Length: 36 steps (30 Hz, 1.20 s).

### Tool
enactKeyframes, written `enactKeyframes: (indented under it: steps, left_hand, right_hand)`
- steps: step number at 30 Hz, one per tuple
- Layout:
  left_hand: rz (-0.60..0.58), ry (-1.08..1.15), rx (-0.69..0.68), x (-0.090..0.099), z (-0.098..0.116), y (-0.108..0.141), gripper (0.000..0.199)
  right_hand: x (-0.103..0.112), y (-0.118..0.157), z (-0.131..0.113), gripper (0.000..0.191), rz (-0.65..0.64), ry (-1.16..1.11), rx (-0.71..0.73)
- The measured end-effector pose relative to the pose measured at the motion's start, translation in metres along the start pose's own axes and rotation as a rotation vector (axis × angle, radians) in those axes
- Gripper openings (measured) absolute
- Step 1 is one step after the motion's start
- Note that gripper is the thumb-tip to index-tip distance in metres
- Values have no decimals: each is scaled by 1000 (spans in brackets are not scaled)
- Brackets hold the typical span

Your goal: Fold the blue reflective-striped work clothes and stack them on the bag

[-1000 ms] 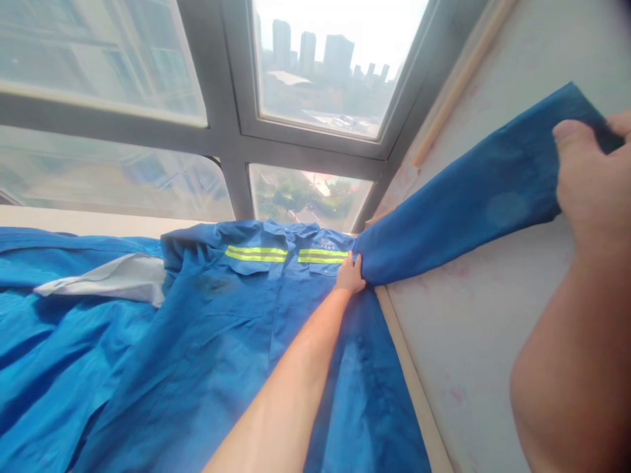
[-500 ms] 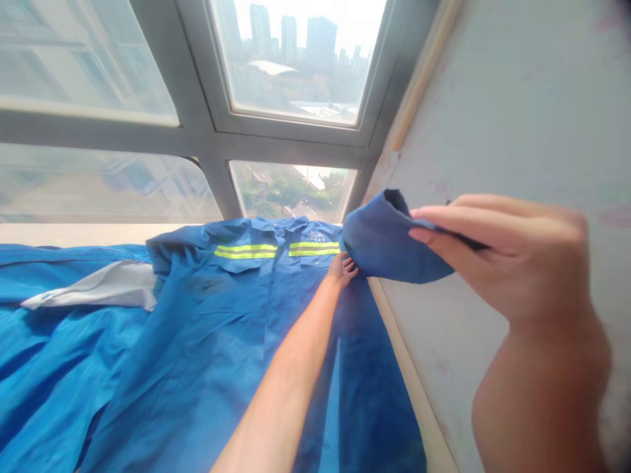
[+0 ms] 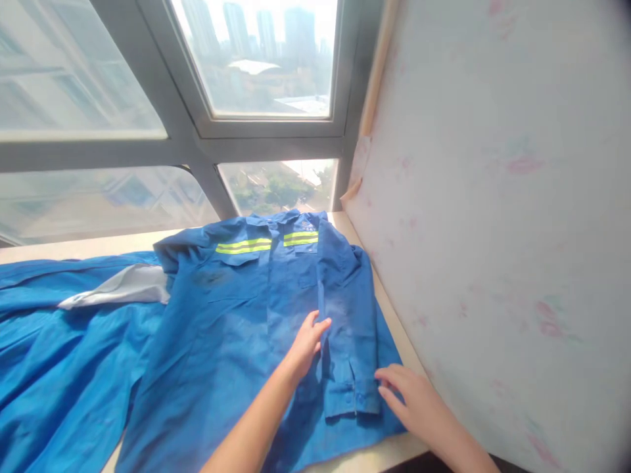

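A blue work jacket (image 3: 231, 355) lies spread on a pale ledge, with yellow-and-grey reflective stripes across its chest. Its right-hand sleeve (image 3: 348, 315) is folded down over the front, cuff toward me. My left hand (image 3: 309, 343) rests at the sleeve's inner edge, thumb and fingers apart, part of the fingers out of sight. Beside the outer edge of the cuff (image 3: 365, 394) is my right hand (image 3: 407, 397), open, its fingertips at or very near the cloth.
More blue clothing (image 3: 64, 368) with a white lining piece (image 3: 128, 286) lies left of the jacket. Behind are grey-framed windows (image 3: 187, 151). A flower-patterned wall (image 3: 473, 217) rises on the right, along the ledge's pale edge (image 3: 392, 309).
The sleeve, held up by my right hand before, now lies down over the jacket front. My right hand has let go and come lower; my left has moved down along the sleeve.
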<state>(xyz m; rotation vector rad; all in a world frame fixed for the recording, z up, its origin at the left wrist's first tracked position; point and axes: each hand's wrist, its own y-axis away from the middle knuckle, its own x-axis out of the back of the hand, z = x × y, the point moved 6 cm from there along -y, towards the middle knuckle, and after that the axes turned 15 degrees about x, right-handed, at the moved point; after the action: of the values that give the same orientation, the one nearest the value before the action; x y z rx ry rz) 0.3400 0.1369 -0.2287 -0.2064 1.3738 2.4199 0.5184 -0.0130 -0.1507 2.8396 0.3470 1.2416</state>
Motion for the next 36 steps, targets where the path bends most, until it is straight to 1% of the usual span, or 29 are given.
enactKeyframes:
  steps: [2,3,4,5,7,9,10,13,15,16,18,19,21,23,24,26,28,30,32,34,36]
  left_hand:
    - [58,-92,-71,2,-20,15,77]
    - [73,-145,-109,1,-28,23,78]
    - [81,-194,-129,-2,-37,29,78]
    - [83,-230,-121,-5,-46,34,78]
    - [81,-247,-47,-10,-64,42,76]
    - [57,-149,25,-16,-77,48,67]
    - [18,-70,38,-20,-80,51,60]
    - [-179,151,6,-36,-81,61,46]
    - [-296,204,-14,-45,-79,69,46]
    - [-327,216,-15,-49,-78,72,46]
    - [-347,220,-9,-52,-78,76,47]
    - [-343,209,-5,-53,-79,77,48]
    - [-322,152,2,-53,-84,75,49]
    - [-281,30,14,-52,-94,71,50]
    - [-245,-61,20,-51,-100,68,48]
    - [-143,-295,5,-45,-110,63,42]
    - [-5,-573,-76,-36,-110,64,34]
    - [158,-836,-213,-27,-98,70,27]
    - [322,-1041,-381,-22,-77,78,29]
    - [441,-1199,-556,-21,-56,83,39]
    - [520,-1326,-692,-21,-42,81,51]
  right_hand:
    - [4,-1,31,35,173,-35,-157]
    - [2,-2,45,39,235,-66,-228]
    - [-2,-4,56,43,273,-108,-286]
    - [-9,-7,64,47,287,-154,-326]
    - [-21,-14,71,53,282,-225,-354]
    - [-29,-17,70,60,305,-293,-347]
    - [-30,-16,67,64,339,-346,-341]
    - [-31,-6,57,76,463,-620,-371]
    - [-35,5,48,80,478,-801,-427]
    - [-37,9,42,81,465,-862,-448]
    - [-38,16,33,81,445,-923,-449]
    - [-37,19,30,81,462,-928,-430]
    - [-30,23,32,80,552,-896,-369]
    - [-25,31,42,74,630,-779,-317]
    - [-25,36,48,69,632,-674,-302]
    - [-27,45,59,58,553,-393,-267]
    - [-31,53,68,46,448,-103,-231]
    - [-30,56,71,38,414,116,-198]
    - [-21,49,69,36,451,259,-157]
    - [-11,28,59,35,475,344,-60]
    - [-5,-3,46,36,446,381,73]
